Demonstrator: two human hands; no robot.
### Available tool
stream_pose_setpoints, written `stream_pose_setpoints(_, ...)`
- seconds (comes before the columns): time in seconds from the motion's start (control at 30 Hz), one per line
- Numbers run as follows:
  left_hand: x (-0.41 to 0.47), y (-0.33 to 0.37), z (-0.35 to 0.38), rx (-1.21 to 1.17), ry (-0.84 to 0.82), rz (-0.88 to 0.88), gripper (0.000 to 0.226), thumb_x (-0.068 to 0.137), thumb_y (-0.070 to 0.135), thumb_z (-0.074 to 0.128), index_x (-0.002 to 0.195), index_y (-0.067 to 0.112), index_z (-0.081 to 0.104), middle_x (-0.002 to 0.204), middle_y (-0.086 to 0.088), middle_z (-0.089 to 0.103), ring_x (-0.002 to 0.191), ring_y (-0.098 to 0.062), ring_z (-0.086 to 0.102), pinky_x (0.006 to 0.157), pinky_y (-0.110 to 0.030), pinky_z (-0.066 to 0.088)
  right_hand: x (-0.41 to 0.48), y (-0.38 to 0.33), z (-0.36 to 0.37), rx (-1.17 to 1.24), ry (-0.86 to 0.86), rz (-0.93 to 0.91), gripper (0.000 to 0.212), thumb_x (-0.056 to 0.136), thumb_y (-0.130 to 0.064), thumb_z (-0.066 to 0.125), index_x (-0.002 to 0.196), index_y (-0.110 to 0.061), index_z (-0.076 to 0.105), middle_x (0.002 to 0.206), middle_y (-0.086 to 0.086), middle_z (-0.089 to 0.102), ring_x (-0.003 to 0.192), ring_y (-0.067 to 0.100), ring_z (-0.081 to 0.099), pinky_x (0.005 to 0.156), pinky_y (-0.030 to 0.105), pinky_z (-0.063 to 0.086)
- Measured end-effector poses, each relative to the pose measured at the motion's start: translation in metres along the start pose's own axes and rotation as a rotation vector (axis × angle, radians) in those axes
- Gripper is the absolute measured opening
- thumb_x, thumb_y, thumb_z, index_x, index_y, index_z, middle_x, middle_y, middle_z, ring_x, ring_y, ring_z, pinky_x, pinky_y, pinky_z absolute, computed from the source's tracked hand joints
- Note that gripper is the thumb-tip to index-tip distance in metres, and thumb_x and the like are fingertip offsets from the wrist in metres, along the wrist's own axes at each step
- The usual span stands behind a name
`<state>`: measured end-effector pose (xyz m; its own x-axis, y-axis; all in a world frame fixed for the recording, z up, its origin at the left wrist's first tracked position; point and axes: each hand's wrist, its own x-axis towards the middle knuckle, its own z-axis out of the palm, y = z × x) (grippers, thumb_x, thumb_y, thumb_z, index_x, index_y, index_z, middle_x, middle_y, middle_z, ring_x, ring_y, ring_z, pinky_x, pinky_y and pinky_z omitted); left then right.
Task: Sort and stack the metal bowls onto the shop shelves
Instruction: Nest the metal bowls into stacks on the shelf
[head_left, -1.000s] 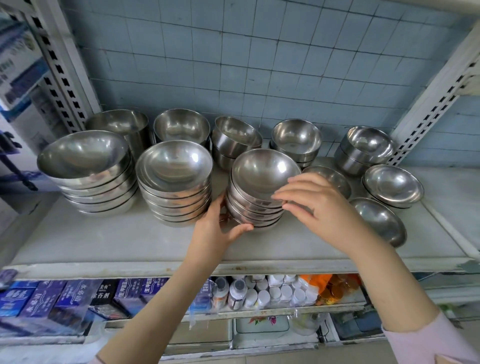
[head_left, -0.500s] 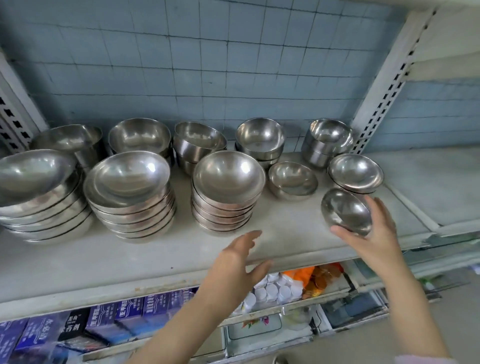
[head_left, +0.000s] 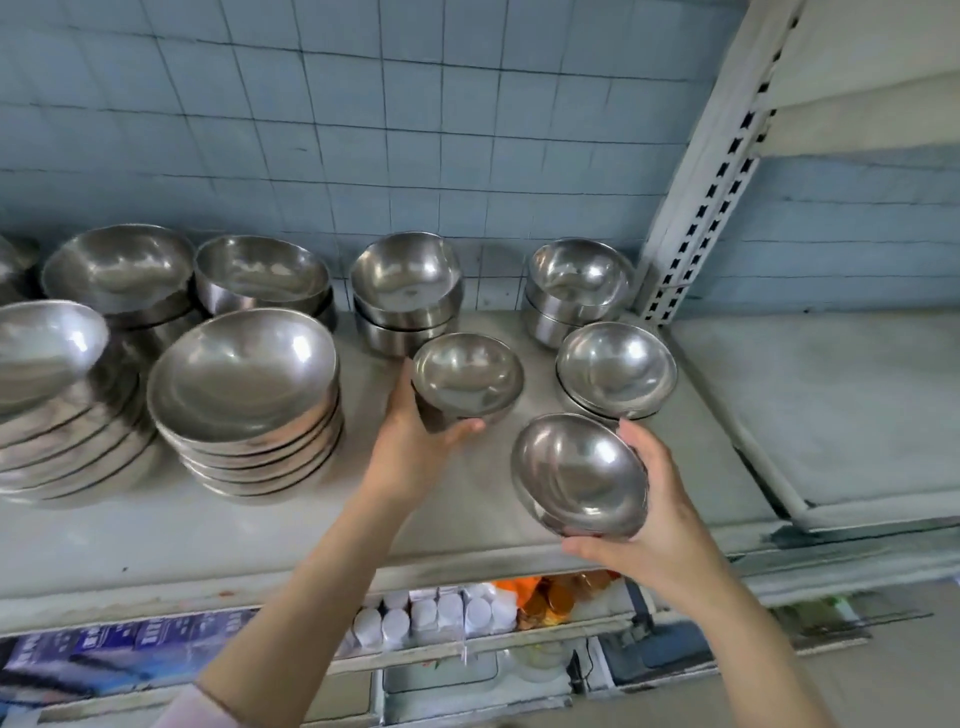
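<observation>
left hand (head_left: 415, 441) grips small bowl (head_left: 467, 376) by its near wall, at or just above the shelf (head_left: 156, 545), can't tell which. right hand (head_left: 660, 514) cups tilted bowl (head_left: 579, 475) over the front edge, fingers round its rim. risks: slick steel, one-handed rim hold, tilted bowl could slip and drop past the edge. nesting it off-centre could tip small bowl or bump stack (head_left: 615, 369) just beyond right hand.

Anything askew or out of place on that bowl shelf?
Nothing spilled or damaged. Two bowls are unstacked: left hand grips an upright bowl, right hand holds a tilted bowl near the shelf front.
</observation>
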<state>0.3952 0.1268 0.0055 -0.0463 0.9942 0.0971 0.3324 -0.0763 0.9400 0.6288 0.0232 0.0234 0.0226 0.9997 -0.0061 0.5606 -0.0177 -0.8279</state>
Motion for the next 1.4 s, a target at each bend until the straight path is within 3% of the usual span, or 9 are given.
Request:
stream_pose_setpoints(0.1,-0.008,-0.001,0.000,-0.098,0.053,0.018,0.077,0.069,0.024,0.085,0.131,0.038,0.041,0.122,0.011,0.063,0.108,-0.008,0.063,0.097,-0.031,0.050,0.002,0.013,-0.004,0.040,-0.047,-0.006,0.129,0.043,-0.058,0.091,0.144,-0.052,0.010,0.144,-0.030,0.028,0.124,-0.019,0.034,0.088,0.006,0.035)
stream_pose_setpoints(0.27,-0.038,0.019,-0.009,-0.215,-0.059,0.156,0.081,0.077,0.031,0.080,0.143,0.018,0.037,0.136,0.000,0.056,0.129,-0.018,0.051,0.109,-0.045,0.040,0.006,0.022,-0.001,0.035,-0.120,-0.081,0.126,0.047,-0.048,0.095,0.134,-0.062,0.005,0.132,-0.046,0.029,0.116,-0.025,0.038,0.083,-0.001,0.033)
stream_pose_setpoints(0.47,-0.076,0.028,-0.005,0.045,-0.195,0.209,0.094,0.067,0.070,0.068,0.143,0.046,0.017,0.145,0.037,0.031,0.139,0.008,0.027,0.110,-0.009,0.023,0.023,0.016,0.007,-0.005,-0.161,-0.203,0.114,0.047,-0.057,0.092,0.132,-0.054,0.017,0.116,-0.040,0.047,0.109,-0.027,0.046,0.083,0.003,0.043)
stream_pose_setpoints(0.6,-0.081,0.018,-0.002,0.157,-0.202,0.201,0.097,0.061,0.081,0.062,0.140,0.052,0.012,0.143,0.042,0.024,0.137,0.016,0.022,0.106,-0.002,0.018,0.027,0.019,0.012,-0.012,-0.114,-0.256,0.106,0.045,-0.066,0.089,0.135,-0.036,0.041,0.128,-0.026,0.054,0.123,-0.001,0.051,0.098,0.031,0.051)
stream_pose_setpoints(0.83,-0.081,-0.004,-0.005,-0.012,-0.276,0.109,0.105,0.066,0.063,0.076,0.149,0.038,0.015,0.147,0.030,0.036,0.139,0.000,0.033,0.115,-0.030,0.030,0.030,0.016,0.019,-0.021,-0.097,-0.278,0.104,0.051,-0.058,0.090,0.139,-0.034,0.041,0.124,-0.033,0.049,0.121,-0.005,0.048,0.100,0.019,0.044)
stream_pose_setpoints(0.97,-0.068,-0.004,-0.021,-0.039,-0.294,0.134,0.102,0.075,0.041,0.080,0.152,0.016,0.018,0.150,0.001,0.041,0.141,-0.018,0.036,0.115,-0.051,0.028,0.044,0.004,0.034,0.034,-0.137,-0.254,0.102,0.055,-0.048,0.092,0.140,-0.039,0.039,0.125,-0.029,0.053,0.118,-0.008,0.050,0.096,0.012,0.042)
stream_pose_setpoints(1.13,-0.058,-0.008,-0.031,-0.079,-0.285,0.095,0.109,0.072,0.045,0.081,0.153,0.023,0.011,0.155,0.004,0.032,0.143,-0.012,0.032,0.117,-0.046,0.027,0.052,-0.002,0.041,0.021,-0.160,-0.234,0.113,0.061,-0.059,0.084,0.153,-0.036,0.022,0.145,-0.019,0.040,0.135,0.001,0.039,0.112,0.026,0.036)
stream_pose_setpoints(1.23,-0.057,-0.017,-0.031,-0.135,-0.291,0.016,0.128,0.058,0.056,0.086,0.147,0.043,-0.005,0.160,0.013,0.015,0.142,-0.003,0.029,0.118,-0.045,0.027,0.035,0.006,0.025,0.067,0.012,-0.211,0.102,0.069,-0.064,0.074,0.153,-0.031,0.027,0.142,-0.020,0.042,0.131,-0.004,0.040,0.106,0.015,0.035)
stream_pose_setpoints(1.4,-0.050,-0.021,-0.028,-0.131,-0.298,0.001,0.114,0.056,0.050,0.088,0.148,0.022,0.028,0.133,0.006,0.058,0.121,-0.006,0.058,0.109,-0.040,0.042,0.040,0.021,-0.014,0.017,0.444,-0.203,0.090,0.072,-0.053,0.077,0.146,-0.023,0.036,0.142,-0.012,0.040,0.135,0.017,0.038,0.107,0.033,0.037)
